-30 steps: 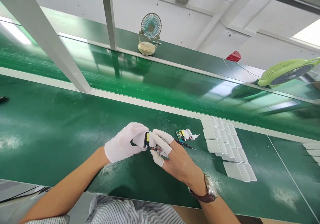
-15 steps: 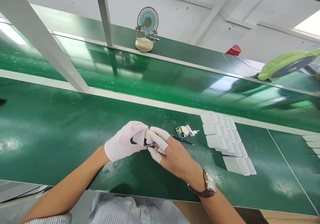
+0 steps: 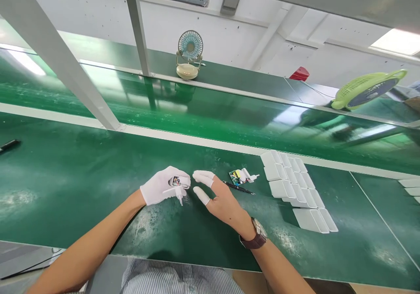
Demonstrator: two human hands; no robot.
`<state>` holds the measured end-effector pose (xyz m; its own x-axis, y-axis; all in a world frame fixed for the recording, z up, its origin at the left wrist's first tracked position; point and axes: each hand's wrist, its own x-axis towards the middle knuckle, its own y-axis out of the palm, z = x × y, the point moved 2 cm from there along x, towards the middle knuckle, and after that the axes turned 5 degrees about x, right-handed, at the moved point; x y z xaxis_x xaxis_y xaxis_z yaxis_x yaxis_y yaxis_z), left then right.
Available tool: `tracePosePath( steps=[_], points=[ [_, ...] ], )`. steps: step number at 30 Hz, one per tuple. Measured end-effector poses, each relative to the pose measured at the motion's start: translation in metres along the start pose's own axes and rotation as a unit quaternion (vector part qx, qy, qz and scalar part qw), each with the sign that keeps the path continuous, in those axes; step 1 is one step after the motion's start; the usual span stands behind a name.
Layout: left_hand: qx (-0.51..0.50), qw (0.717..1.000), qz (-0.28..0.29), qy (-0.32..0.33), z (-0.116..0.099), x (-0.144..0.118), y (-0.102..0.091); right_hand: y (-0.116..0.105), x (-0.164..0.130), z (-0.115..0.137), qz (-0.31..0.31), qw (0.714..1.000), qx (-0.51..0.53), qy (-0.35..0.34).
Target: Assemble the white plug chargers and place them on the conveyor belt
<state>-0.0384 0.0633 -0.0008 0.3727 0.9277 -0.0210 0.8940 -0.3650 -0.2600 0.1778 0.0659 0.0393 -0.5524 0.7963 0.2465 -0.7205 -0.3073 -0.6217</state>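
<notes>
My left hand point(image 3: 156, 186), in a white glove, is closed around a small white plastic case, mostly hidden by the fingers. Electronic parts point(image 3: 176, 180) show in the case's open end, which faces me. A white end piece point(image 3: 179, 193) with a thin stem hangs out below that opening. My right hand point(image 3: 220, 197), with white finger cots on its fingers and thumb, holds nothing. Its fingers and thumb are apart, just right of the case and not touching it. Beyond it lie a circuit board point(image 3: 235, 177) with a white end piece and black tweezers point(image 3: 241, 189).
Several open white cases point(image 3: 284, 188) stand in rows on the green bench point(image 3: 98, 176) at right. A black pen-like object point(image 3: 9, 145) lies far left. A small fan point(image 3: 190, 53) and a green fan point(image 3: 364, 90) stand behind the rail point(image 3: 183, 138).
My right hand has let go of the case and drawn slightly right, fingers parting. My left hand has turned the case so its open end faces me. The view has tilted up a little.
</notes>
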Motion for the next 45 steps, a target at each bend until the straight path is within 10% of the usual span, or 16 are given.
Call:
tracePosePath(
  steps=[6, 17, 27, 40, 45],
  points=[
    [-0.182, 0.978, 0.053, -0.092, -0.01, -0.004, -0.017, 0.03, -0.001, -0.018, 0.042, 0.992, -0.081, -0.086],
    [0.074, 0.988, -0.126, -0.041, -0.012, -0.026, -0.041, 0.056, 0.013, -0.013, 0.041, 0.972, -0.172, -0.154],
    [-0.057, 0.996, -0.073, -0.01, 0.003, -0.018, -0.04, 0.064, 0.013, -0.013, 0.024, 0.977, -0.159, -0.14],
    [-0.026, 0.987, -0.158, 0.004, 0.011, -0.03, -0.041, 0.042, 0.013, -0.003, -0.043, 0.981, -0.12, -0.146],
    [0.067, 0.989, -0.129, 0.026, 0.007, -0.026, -0.029, 0.06, 0.009, -0.012, 0.025, 0.989, -0.108, -0.097]
  ],
)
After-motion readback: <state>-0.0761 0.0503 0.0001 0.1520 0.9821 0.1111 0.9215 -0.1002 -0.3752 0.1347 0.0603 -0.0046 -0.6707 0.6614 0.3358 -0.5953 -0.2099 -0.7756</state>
